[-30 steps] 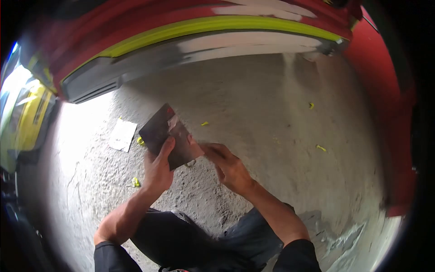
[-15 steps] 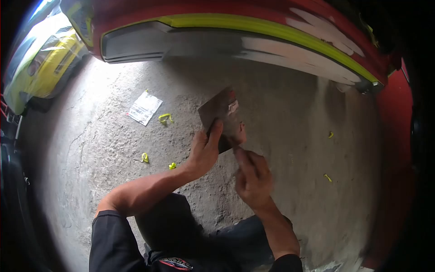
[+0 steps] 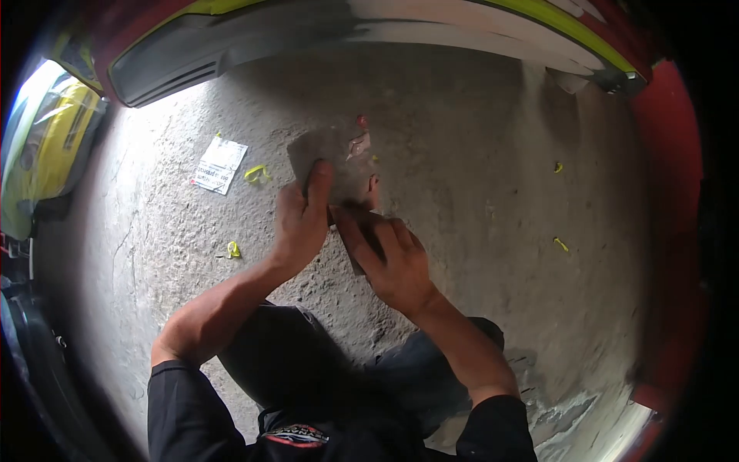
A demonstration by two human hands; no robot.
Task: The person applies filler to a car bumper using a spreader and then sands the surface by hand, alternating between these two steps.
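Note:
My left hand (image 3: pixel 302 219) grips a flat grey plate (image 3: pixel 314 152) by its near left edge, thumb lying on top. Pinkish putty (image 3: pixel 359 145) is smeared on the plate's right side, with a small red dab (image 3: pixel 362 121) at its far edge. My right hand (image 3: pixel 394 262) is closed around a thin, dark, flat spreader (image 3: pixel 358 264), mostly hidden by the fingers. This spreader meets the near edge of the plate, close to my left hand.
Across the top runs a red, grey and yellow-green vehicle panel (image 3: pixel 285 38) with pale filler patches (image 3: pixel 462 38). A printed white packet (image 3: pixel 221 164) and several yellow-green scraps (image 3: pixel 258 175) lie on the rough concrete floor (image 3: pixel 477 254). Plastic covers a yellow part (image 3: pixel 65 127) at left.
My view has tilted down, so the panel sits higher. The plate and both hands have shifted left in view. My right hand has turned, bringing the spreader against the plate's near edge.

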